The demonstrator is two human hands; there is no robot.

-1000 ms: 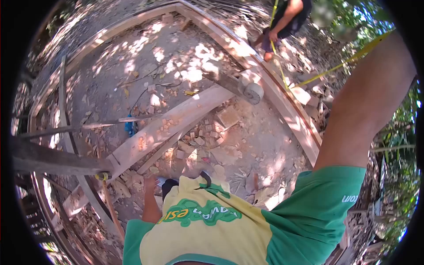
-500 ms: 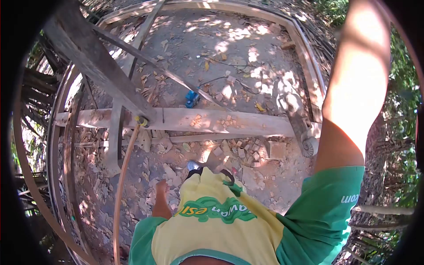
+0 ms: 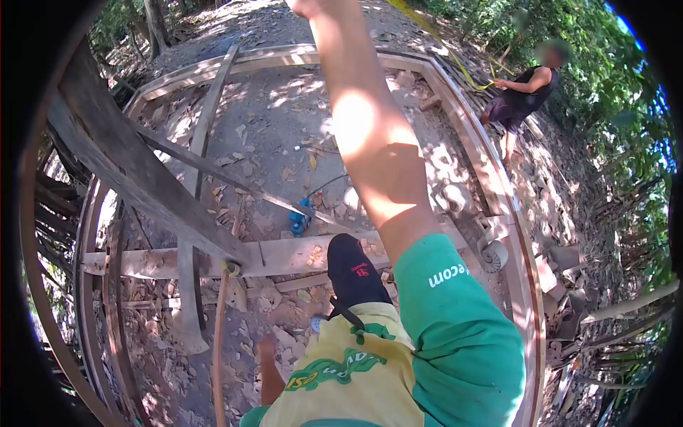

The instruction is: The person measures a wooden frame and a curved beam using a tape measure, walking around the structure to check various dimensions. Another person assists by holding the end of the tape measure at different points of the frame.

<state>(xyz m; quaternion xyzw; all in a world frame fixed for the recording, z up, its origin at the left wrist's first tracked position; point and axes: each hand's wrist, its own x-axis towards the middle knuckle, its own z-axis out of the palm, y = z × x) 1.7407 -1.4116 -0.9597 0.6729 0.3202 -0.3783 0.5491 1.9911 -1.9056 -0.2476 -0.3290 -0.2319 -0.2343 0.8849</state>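
My right arm reaches up and forward through the middle of the view, with only part of my right hand [image 3: 306, 6] showing at the top edge; its fingers and anything in them are cut off. Low on the left, my left hand [image 3: 267, 346] hangs beside my yellow and green shirt [image 3: 356, 370], its fingers too small to make out. A yellow strap [image 3: 434, 35] runs from the top edge to the hands of another person [image 3: 523, 92] at the upper right.
A wooden frame [image 3: 469, 117] surrounds leaf-strewn ground. A thick slanting beam [image 3: 142, 171] stands at the left. One plank [image 3: 284, 256] crosses in front of my legs, with wood chips on it. Behind it lies a blue power tool [image 3: 300, 217] with a cable.
My right arm has swung from the right side to the middle. The view has tilted up and turned right, bringing in the other person and the yellow strap. My dark-clad knee now shows over the plank.
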